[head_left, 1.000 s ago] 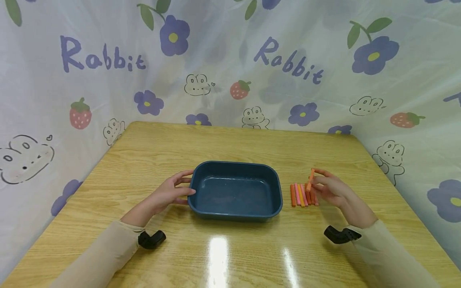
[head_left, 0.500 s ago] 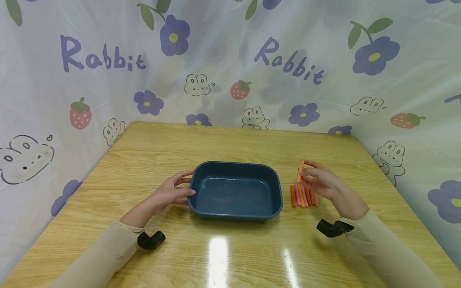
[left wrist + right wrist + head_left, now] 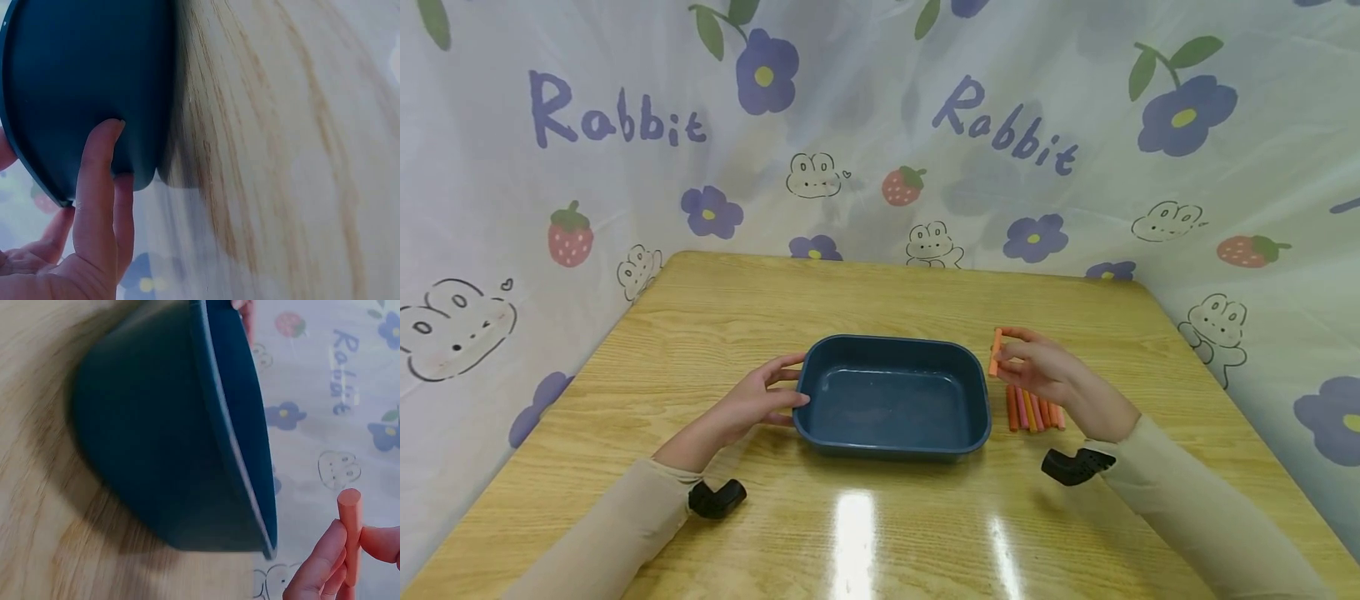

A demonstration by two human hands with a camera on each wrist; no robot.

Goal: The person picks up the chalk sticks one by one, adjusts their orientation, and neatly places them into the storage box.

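My right hand [image 3: 1037, 367] pinches a short, round orange stick [image 3: 351, 531] with a flat end, similar to chalk or a crayon. The stick is upright between thumb and fingers, raised just off the right rim of a dark blue basin [image 3: 891, 454]. On the opposite side, my left hand [image 3: 767, 396] grips the basin's left end. One digit crosses the rim there, and other fingers lie along the outer wall in the left wrist view. Below the right hand, several red, pink and yellow sticks [image 3: 1032, 412] lie side by side on the table, partly hidden by that hand.
The basin stands on a wooden table [image 3: 760, 533] with nothing inside it. A white curtain [image 3: 865, 100] printed with rabbits, flowers and strawberries hangs behind the table and along both sides. Black wrist mounts [image 3: 717, 498] sit on both sleeves.
My right hand has carried the orange stick from above the row of sticks, leftward and slightly away, to beside the basin's right rim. The left hand and the basin have stayed put.
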